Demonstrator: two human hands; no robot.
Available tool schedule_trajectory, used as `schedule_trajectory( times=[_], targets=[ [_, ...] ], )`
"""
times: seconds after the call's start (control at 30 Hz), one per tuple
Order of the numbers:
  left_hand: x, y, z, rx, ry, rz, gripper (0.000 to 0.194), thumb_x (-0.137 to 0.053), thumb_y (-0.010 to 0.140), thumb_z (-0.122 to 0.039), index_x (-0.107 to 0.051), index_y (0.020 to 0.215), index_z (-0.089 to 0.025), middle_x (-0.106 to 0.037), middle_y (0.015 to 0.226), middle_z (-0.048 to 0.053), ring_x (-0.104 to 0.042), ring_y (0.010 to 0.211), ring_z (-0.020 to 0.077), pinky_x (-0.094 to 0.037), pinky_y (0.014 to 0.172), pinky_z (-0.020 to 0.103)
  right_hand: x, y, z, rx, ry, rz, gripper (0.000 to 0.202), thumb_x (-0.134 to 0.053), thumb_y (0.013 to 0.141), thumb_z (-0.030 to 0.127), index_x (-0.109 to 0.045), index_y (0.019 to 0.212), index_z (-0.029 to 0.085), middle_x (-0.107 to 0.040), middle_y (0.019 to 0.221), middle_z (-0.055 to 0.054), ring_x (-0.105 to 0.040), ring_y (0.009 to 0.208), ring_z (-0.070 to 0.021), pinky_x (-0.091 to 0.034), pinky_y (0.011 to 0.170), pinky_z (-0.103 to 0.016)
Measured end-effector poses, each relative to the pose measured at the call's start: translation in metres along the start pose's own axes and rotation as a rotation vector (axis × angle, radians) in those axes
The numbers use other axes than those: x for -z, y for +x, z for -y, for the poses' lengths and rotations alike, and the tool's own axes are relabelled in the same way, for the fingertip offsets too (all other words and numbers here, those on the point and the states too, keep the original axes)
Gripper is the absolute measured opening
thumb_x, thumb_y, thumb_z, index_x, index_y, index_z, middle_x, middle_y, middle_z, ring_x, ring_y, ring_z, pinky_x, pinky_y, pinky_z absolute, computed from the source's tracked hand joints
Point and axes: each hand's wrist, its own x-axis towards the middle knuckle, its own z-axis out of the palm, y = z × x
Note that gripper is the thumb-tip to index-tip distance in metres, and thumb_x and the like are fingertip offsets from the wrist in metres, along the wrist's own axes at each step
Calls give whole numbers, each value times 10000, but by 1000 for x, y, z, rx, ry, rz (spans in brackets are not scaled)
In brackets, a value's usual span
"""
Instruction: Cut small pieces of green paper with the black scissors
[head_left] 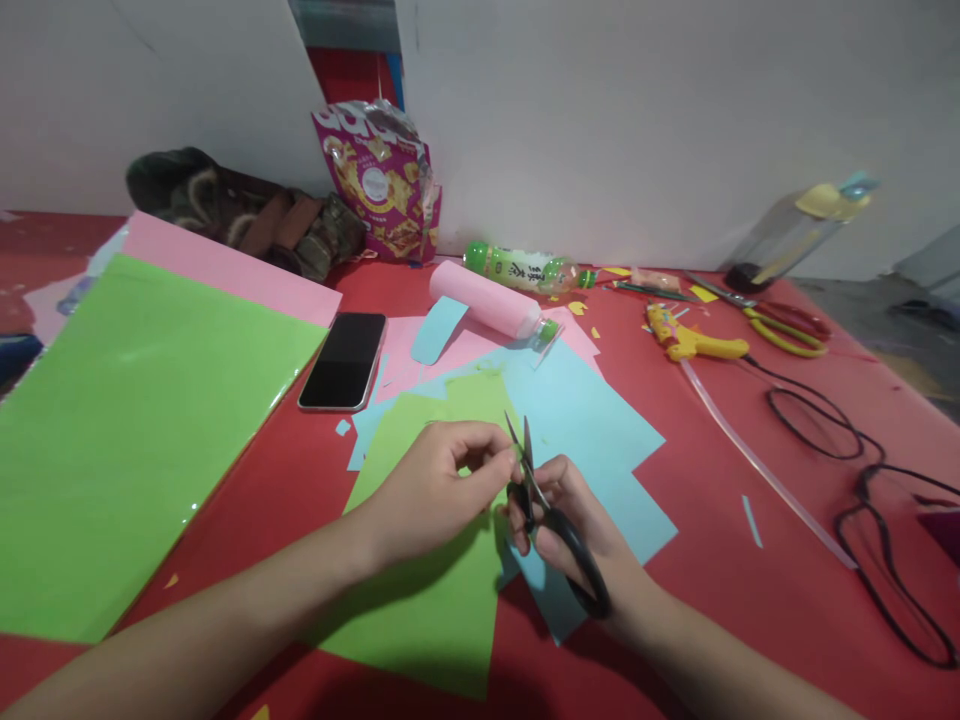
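My right hand (581,520) grips a pair of scissors (581,570) with black handles, their blades slightly apart and pointing away from me. Close against the blades, my left hand (457,475) is closed in a pinch, with thumb and forefinger together. What it pinches is too small to make out; a hint of green shows at the fingertips. Both hands are above a sheet of green paper (427,630), which overlaps light blue paper (600,430). Beyond them lies a bottle wrapped in pink paper (484,298), with a light blue strip (440,330) against its side.
Left are a phone (343,362) and a large green sheet pack (150,430). Behind stand a snack bag (382,185) and a lying green tea bottle (521,268). Right are a yellow glue gun (694,338) with a black cord, yellow-handled scissors (784,330) and a clear bottle (795,235).
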Motion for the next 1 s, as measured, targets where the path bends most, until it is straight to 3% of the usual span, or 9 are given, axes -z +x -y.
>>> schedule_trajectory(
  times=[0.7, 1.0],
  targets=[
    [-6, 0, 1, 50, -144, -23, 190, -426, 761, -160, -477, 579, -140, -407, 461, -69, -400, 452, 51, -339, 467, 158, -1, -3, 2, 0, -9, -32, 326, -590, 705, 443, -373, 823, 231, -414, 699, 43, -366, 593, -91, -293, 552, -233],
    [-1, 0, 0, 32, -77, 11, 199, -423, 758, -161, -471, 567, -139, -405, 470, -66, -388, 456, 53, -316, 461, 164, -2, -1, 1, 14, 15, -36, 315, -603, 698, 434, -388, 816, 235, -416, 677, 52, -359, 584, -84, -285, 544, -225]
  ],
)
